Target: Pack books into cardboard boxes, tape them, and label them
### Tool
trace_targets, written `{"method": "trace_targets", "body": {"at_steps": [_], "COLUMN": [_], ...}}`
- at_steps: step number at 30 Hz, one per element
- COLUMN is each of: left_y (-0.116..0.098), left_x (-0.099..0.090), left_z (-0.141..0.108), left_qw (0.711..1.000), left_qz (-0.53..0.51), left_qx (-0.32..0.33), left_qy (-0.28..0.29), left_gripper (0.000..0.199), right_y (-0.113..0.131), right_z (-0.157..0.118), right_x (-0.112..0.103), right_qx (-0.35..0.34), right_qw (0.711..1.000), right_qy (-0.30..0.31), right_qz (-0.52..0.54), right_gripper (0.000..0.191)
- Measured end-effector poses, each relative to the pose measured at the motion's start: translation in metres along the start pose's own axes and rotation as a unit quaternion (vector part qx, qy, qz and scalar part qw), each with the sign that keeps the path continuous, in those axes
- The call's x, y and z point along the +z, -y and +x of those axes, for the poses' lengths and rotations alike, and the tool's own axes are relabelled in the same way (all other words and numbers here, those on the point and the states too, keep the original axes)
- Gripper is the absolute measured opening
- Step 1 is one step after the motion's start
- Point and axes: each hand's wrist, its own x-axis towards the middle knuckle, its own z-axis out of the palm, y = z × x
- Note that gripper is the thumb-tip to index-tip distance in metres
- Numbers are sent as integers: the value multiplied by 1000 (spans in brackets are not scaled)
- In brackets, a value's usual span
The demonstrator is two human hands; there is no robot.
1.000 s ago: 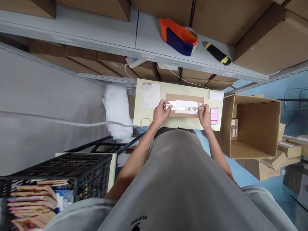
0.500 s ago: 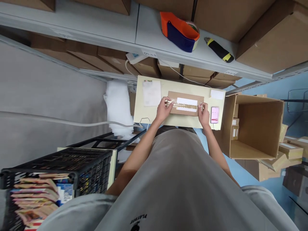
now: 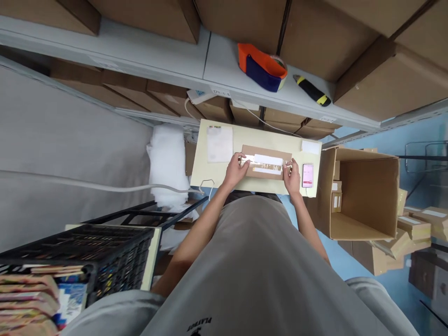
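Fingers [image 3: 247, 164]: those of the left hand [image 3: 234, 172] are bending at the left end of the brown box [image 3: 258, 150], those of the right hand [image 3: 292, 180] at its right end; whether they are pinching tape or only pressing, I cannot tell.
Brown box: it is lying flat on the table [image 3: 241, 185], between both hands.
Clear tape [image 3: 263, 165]: glinting, it is running lengthwise along the box's top.
White strips [image 3: 269, 159]: two are showing on the box, one either side of the shiniest band.
Taping: the top looks largely covered; the ends, partly hidden by the hands, may be needing pressing down.
Phone [image 3: 308, 175]: lying right of the box.
White sheet [image 3: 220, 144]: lying left of the box.
Tape dispenser [image 3: 262, 73], cutter [image 3: 312, 90]: resting on the shelf [image 3: 224, 60] beyond the box.
Open carton [image 3: 367, 196]: standing right of the box, past the table.
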Motion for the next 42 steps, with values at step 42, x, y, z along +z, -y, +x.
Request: {"method": "trace_targets", "body": {"at_steps": [42], "left_y": [-98], "left_x": [-49], "left_z": [-55], "left_qw": [960], "left_qz": [-210], "left_qx": [172], "left_qy": [-70], "left_gripper": [32], "right_y": [165], "right_z": [7], "right_x": [-3], "right_qx": [-45], "right_qw": [915], "right_qy": [118], "right_qz": [384], "right_gripper": [61]}}
